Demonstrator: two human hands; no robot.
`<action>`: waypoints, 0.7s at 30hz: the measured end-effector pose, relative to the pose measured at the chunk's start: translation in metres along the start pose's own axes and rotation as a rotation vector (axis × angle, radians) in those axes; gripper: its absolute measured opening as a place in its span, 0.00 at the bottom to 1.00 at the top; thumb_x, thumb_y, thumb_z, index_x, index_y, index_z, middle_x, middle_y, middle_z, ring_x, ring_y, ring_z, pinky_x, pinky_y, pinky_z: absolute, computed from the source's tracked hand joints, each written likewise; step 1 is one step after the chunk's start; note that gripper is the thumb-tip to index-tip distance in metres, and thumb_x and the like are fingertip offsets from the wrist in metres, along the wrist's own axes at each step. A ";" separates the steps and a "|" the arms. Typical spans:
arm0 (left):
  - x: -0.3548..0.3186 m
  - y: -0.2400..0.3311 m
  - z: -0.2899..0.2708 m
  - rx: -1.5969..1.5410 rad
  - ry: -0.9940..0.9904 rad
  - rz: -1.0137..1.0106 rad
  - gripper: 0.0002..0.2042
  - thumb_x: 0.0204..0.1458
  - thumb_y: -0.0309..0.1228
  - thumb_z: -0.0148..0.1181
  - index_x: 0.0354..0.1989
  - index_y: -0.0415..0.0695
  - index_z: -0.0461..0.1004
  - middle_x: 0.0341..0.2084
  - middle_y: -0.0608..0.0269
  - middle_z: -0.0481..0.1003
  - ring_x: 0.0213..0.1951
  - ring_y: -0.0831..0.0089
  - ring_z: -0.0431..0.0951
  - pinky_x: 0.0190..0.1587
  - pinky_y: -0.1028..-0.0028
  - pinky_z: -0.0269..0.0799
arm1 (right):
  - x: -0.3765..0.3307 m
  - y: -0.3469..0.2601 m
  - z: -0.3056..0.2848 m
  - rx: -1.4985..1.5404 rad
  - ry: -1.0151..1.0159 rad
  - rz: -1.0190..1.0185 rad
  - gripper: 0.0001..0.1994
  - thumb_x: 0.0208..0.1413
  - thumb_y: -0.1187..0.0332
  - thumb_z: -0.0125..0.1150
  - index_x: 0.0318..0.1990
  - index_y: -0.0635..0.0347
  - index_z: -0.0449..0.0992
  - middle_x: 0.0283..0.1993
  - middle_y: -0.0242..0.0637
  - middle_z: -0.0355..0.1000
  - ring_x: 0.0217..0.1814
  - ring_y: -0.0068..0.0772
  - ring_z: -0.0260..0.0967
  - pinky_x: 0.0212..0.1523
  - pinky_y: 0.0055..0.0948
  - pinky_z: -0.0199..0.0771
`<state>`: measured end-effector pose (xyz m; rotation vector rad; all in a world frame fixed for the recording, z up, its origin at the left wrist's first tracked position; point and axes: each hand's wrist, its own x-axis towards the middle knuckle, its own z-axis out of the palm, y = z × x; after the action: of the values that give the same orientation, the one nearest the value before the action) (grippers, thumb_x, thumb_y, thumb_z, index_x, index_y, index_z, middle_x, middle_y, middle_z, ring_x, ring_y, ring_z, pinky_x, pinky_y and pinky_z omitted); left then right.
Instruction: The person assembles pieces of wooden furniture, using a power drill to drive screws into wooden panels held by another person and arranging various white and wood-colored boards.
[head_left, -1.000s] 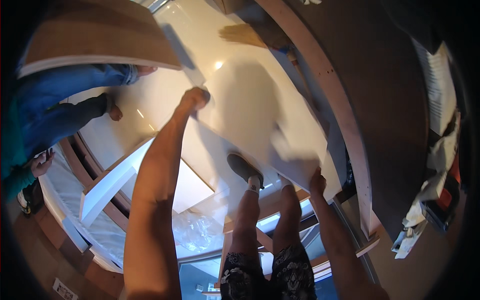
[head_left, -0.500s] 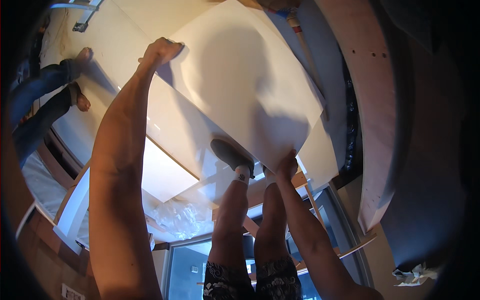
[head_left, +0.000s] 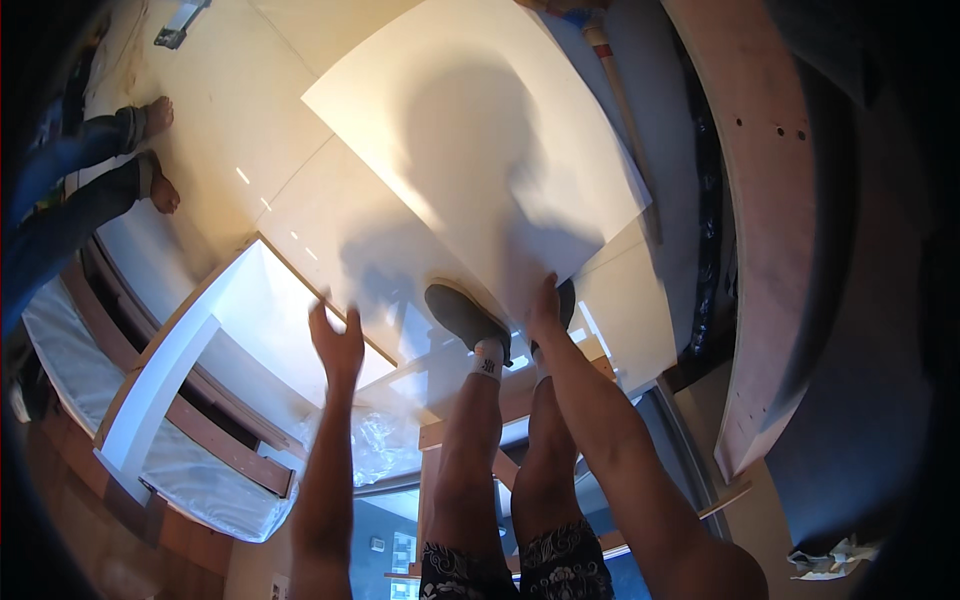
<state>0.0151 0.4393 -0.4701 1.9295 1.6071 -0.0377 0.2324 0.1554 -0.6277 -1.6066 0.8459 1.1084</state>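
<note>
A large white sheet or thin board [head_left: 580, 150] lies at a slant over pale panels, with my shadow across it. My right hand [head_left: 547, 305] is closed on its near edge, beside my right shoe. My left hand [head_left: 337, 340] holds nothing; its thumb and fingers are spread over a white recess with a wooden rim [head_left: 325, 305]. It is apart from the sheet. My left foot, in a dark grey slip-on shoe [head_left: 462, 312], stands at the sheet's near left edge.
At far left are another person's bare feet [head_left: 160, 185]. A metal bracket-like piece [head_left: 180, 25] lies at the far left. A wooden-handled tool [head_left: 612, 75] rests beyond the sheet's right edge. A curved wooden beam [head_left: 755, 250] stands right. Clear plastic wrap [head_left: 372, 445] lies near my legs.
My left hand has let go of the sheet's far left edge and come back toward me, opening. The right hand has shifted slightly left and away from me, still at the near edge.
</note>
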 end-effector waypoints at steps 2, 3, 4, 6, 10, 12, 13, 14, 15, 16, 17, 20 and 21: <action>-0.073 -0.037 -0.008 -0.022 -0.037 -0.211 0.19 0.54 0.27 0.62 0.54 0.33 0.72 0.50 0.44 0.75 0.55 0.51 0.74 0.61 0.59 0.67 | 0.024 -0.005 -0.014 -0.005 -0.065 -0.005 0.38 0.70 0.37 0.32 0.70 0.61 0.61 0.71 0.43 0.62 0.73 0.39 0.58 0.70 0.38 0.59; -0.108 -0.059 -0.020 -0.028 -0.050 -0.301 0.19 0.54 0.27 0.62 0.54 0.32 0.72 0.50 0.44 0.75 0.55 0.52 0.74 0.61 0.60 0.67 | 0.026 -0.007 -0.008 -0.029 -0.066 0.011 0.38 0.70 0.37 0.32 0.71 0.60 0.60 0.71 0.42 0.62 0.73 0.40 0.59 0.70 0.41 0.59; -0.139 -0.071 -0.034 0.024 -0.083 -0.364 0.18 0.54 0.26 0.62 0.52 0.33 0.73 0.49 0.44 0.75 0.54 0.52 0.75 0.60 0.60 0.67 | 0.025 -0.013 0.001 -0.057 -0.070 0.032 0.38 0.70 0.37 0.32 0.71 0.60 0.60 0.71 0.42 0.62 0.73 0.41 0.59 0.70 0.43 0.59; -0.195 -0.086 -0.050 0.073 -0.094 -0.455 0.16 0.53 0.27 0.63 0.48 0.34 0.75 0.46 0.45 0.76 0.51 0.51 0.75 0.58 0.60 0.68 | 0.023 -0.032 0.017 -0.035 -0.032 0.140 0.38 0.68 0.35 0.35 0.72 0.56 0.57 0.73 0.43 0.60 0.73 0.46 0.59 0.68 0.54 0.59; -0.267 -0.086 -0.050 0.086 -0.230 -0.579 0.13 0.52 0.30 0.65 0.45 0.39 0.78 0.43 0.48 0.76 0.49 0.53 0.75 0.56 0.60 0.69 | 0.033 -0.072 0.016 -0.110 -0.218 0.149 0.38 0.66 0.38 0.44 0.72 0.59 0.56 0.72 0.45 0.58 0.73 0.45 0.57 0.67 0.49 0.64; -0.290 -0.076 -0.049 0.038 -0.275 -0.662 0.14 0.52 0.33 0.65 0.44 0.40 0.79 0.43 0.48 0.75 0.49 0.54 0.75 0.56 0.60 0.69 | 0.024 -0.088 0.015 -0.196 -0.186 0.183 0.37 0.65 0.40 0.49 0.72 0.57 0.56 0.72 0.45 0.58 0.71 0.46 0.61 0.65 0.50 0.66; -0.298 -0.072 -0.048 -0.009 -0.279 -0.698 0.14 0.52 0.34 0.65 0.44 0.40 0.79 0.43 0.48 0.75 0.50 0.53 0.75 0.56 0.61 0.69 | 0.015 -0.093 0.014 -0.223 -0.147 0.196 0.35 0.63 0.41 0.52 0.69 0.56 0.60 0.68 0.45 0.62 0.67 0.45 0.64 0.63 0.48 0.68; -0.313 -0.078 -0.051 -0.009 -0.293 -0.700 0.16 0.53 0.36 0.64 0.45 0.38 0.78 0.45 0.47 0.75 0.50 0.53 0.76 0.56 0.60 0.70 | -0.002 -0.090 0.015 -0.250 -0.112 0.214 0.33 0.62 0.43 0.54 0.66 0.56 0.64 0.65 0.44 0.66 0.64 0.45 0.68 0.61 0.47 0.70; -0.325 -0.077 -0.055 -0.055 -0.315 -0.735 0.16 0.53 0.36 0.64 0.46 0.38 0.78 0.45 0.47 0.75 0.51 0.53 0.76 0.56 0.61 0.70 | -0.021 -0.089 0.011 -0.275 -0.071 0.232 0.31 0.61 0.44 0.57 0.64 0.55 0.68 0.62 0.44 0.70 0.60 0.44 0.72 0.58 0.45 0.72; -0.335 -0.074 -0.059 -0.103 -0.339 -0.764 0.16 0.54 0.36 0.63 0.46 0.37 0.78 0.46 0.47 0.75 0.51 0.54 0.76 0.57 0.61 0.70 | -0.044 -0.091 0.003 -0.359 -0.109 0.195 0.28 0.62 0.46 0.57 0.61 0.57 0.69 0.59 0.44 0.72 0.56 0.43 0.73 0.56 0.42 0.73; -0.347 -0.068 -0.062 -0.154 -0.374 -0.796 0.17 0.54 0.36 0.63 0.46 0.37 0.78 0.46 0.47 0.75 0.51 0.54 0.76 0.57 0.62 0.70 | -0.070 -0.093 -0.015 -0.448 -0.137 0.161 0.26 0.62 0.48 0.58 0.59 0.58 0.71 0.56 0.43 0.74 0.51 0.42 0.75 0.54 0.40 0.75; -0.364 -0.024 -0.079 -0.340 -0.384 -0.853 0.16 0.56 0.37 0.62 0.47 0.37 0.78 0.44 0.48 0.79 0.49 0.59 0.79 0.55 0.66 0.71 | -0.180 -0.098 -0.060 -0.705 -0.156 -0.170 0.18 0.61 0.52 0.60 0.45 0.59 0.77 0.39 0.39 0.78 0.42 0.39 0.78 0.46 0.36 0.77; -0.376 -0.009 -0.094 -0.365 -0.411 -0.855 0.16 0.56 0.37 0.62 0.47 0.37 0.78 0.43 0.48 0.80 0.49 0.60 0.79 0.54 0.67 0.72 | -0.228 -0.096 -0.079 -0.791 -0.134 -0.297 0.16 0.61 0.53 0.60 0.40 0.59 0.79 0.33 0.37 0.80 0.40 0.39 0.79 0.44 0.35 0.77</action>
<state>-0.1237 0.1536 -0.2480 0.7984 1.8573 -0.4250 0.2615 0.1113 -0.3733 -2.1682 0.0402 1.3981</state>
